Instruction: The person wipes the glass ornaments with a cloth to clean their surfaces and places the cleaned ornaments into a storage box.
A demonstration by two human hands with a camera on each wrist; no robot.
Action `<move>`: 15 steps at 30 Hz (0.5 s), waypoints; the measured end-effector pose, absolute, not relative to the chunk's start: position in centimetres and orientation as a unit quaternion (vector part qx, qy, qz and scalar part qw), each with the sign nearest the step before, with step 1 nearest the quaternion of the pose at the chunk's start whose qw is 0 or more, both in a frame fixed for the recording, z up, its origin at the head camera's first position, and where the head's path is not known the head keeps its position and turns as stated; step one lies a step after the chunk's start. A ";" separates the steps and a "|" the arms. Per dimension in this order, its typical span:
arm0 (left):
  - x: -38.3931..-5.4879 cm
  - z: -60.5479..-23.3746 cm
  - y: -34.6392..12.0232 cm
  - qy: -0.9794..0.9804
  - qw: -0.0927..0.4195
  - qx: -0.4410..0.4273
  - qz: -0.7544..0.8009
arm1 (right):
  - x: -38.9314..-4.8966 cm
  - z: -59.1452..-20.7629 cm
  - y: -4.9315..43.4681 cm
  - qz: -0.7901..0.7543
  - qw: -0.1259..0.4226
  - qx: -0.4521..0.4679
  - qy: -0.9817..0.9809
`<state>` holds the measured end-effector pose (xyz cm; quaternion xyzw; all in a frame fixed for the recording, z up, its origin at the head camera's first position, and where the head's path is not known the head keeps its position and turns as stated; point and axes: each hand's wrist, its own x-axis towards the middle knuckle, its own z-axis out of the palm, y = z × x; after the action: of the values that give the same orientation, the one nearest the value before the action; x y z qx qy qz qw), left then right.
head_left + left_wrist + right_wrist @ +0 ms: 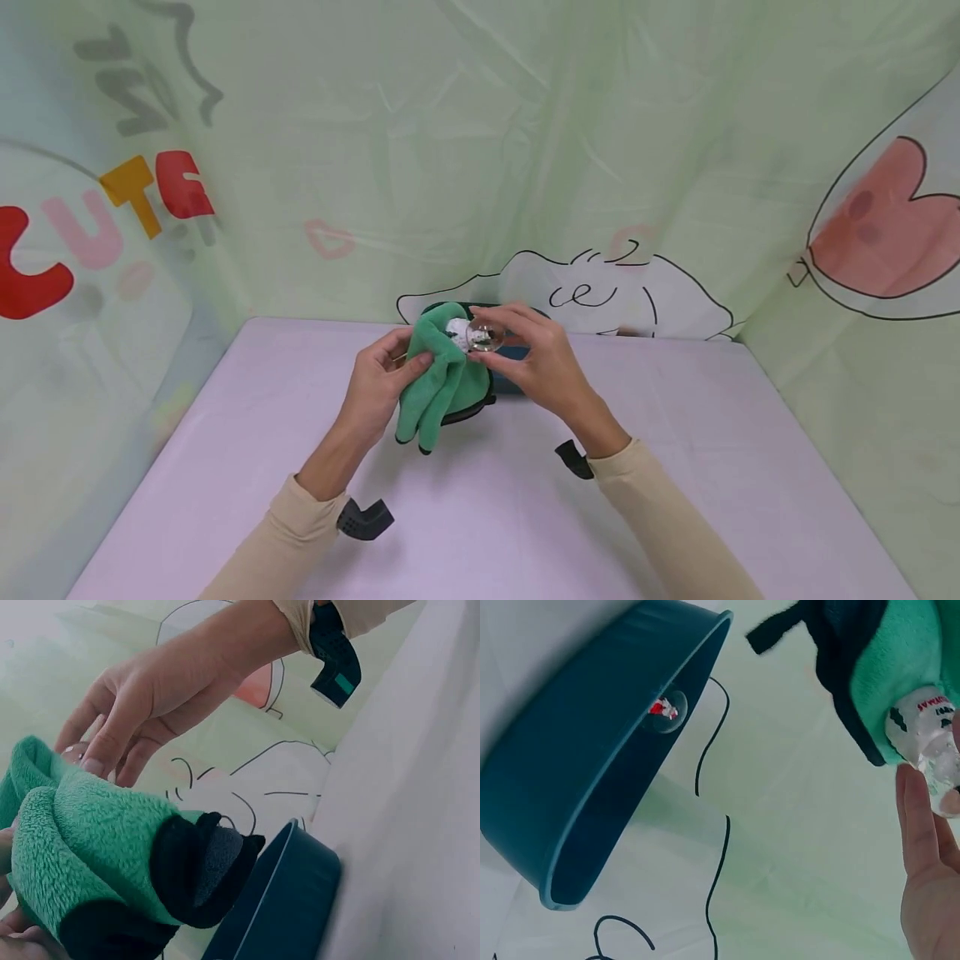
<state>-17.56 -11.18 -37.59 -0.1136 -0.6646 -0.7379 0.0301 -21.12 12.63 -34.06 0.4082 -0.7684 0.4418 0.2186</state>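
My left hand [381, 379] grips a green plush cloth [442, 367] with dark trim, its thumb on top and folds hanging below. The cloth lies against the white base of a small snow globe [483, 336]. With thumb and fingers, my right hand [538, 357] pinches the clear dome of this globe, which lies on its side. Printed lettering shows on its base [919, 720] in the right wrist view. Fingers of the left hand [22, 941] are partly hidden by the cloth in the left wrist view.
A dark blue basin [577, 742] stands behind the hands at the back of the table [615, 467]. Inside its rim shows another clear globe [665, 712] with a red and white figure. A printed green curtain [487, 167] rises behind the table.
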 end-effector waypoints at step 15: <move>-17.9 -37.7 -10.6 -0.643 0.028 -0.083 -0.761 | -20.9 -33.1 13.2 0.393 0.165 0.465 -0.776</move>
<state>-17.95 -10.63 -37.70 -0.0828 -0.6428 -0.7610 0.0279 -20.93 13.22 -33.12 0.4646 -0.7763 0.3927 0.1651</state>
